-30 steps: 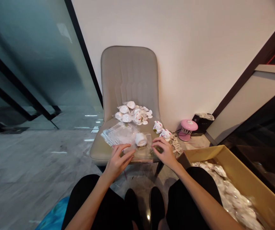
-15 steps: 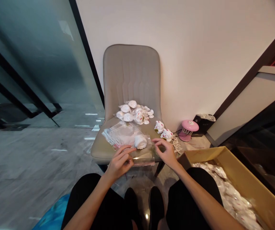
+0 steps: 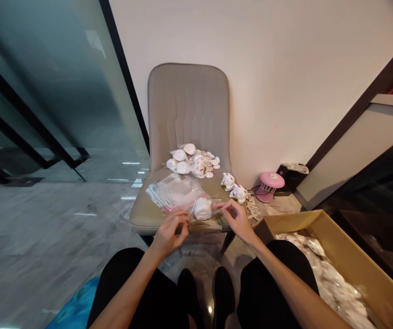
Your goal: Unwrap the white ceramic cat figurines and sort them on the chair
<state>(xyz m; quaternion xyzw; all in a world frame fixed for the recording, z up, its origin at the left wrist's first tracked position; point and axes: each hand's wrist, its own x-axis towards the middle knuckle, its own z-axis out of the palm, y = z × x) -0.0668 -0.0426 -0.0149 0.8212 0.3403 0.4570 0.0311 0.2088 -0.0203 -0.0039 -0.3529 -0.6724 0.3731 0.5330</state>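
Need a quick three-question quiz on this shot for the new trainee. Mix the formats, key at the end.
1. True or false: the left hand rests on the chair back.
2. What colour is the mushroom-shaped device beside the black box? A) blue; B) pink; C) green.
3. Put in order, from nearest the chair back to farthest: a) stack of clear bags; b) white figure between the left hand and the right hand; c) pile of wrapped figures.

Key: 1 false; 2 B; 3 c, a, b.
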